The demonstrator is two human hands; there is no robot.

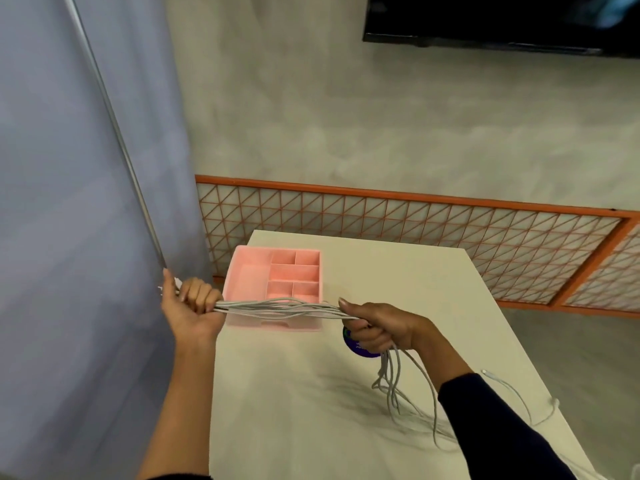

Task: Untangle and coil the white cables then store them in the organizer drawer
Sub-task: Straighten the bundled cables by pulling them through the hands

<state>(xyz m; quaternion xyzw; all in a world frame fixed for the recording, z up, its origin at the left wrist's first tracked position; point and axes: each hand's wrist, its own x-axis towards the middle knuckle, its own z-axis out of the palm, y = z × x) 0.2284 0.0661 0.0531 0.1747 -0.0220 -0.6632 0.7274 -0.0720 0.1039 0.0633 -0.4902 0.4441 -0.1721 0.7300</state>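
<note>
A bundle of white cables (277, 306) stretches level between both hands, above the table's near left part. My left hand (190, 306) grips one end of the bundle past the table's left edge. My right hand (377, 329) grips the bundle further along, and the loose ends hang from it in several strands down to the table. Behind the stretched cables sits the pink organizer drawer (249, 275), open on top, with one large compartment on the left and several small ones on the right, all of them bare.
The white table (398, 282) runs from the orange lattice panel (450, 233) toward me. A round dark blue object (360, 351) lies under my right hand, partly hidden. A grey-blue curtain with a metal pole (114, 133) hangs close on the left. A dark screen (502, 22) is on the wall.
</note>
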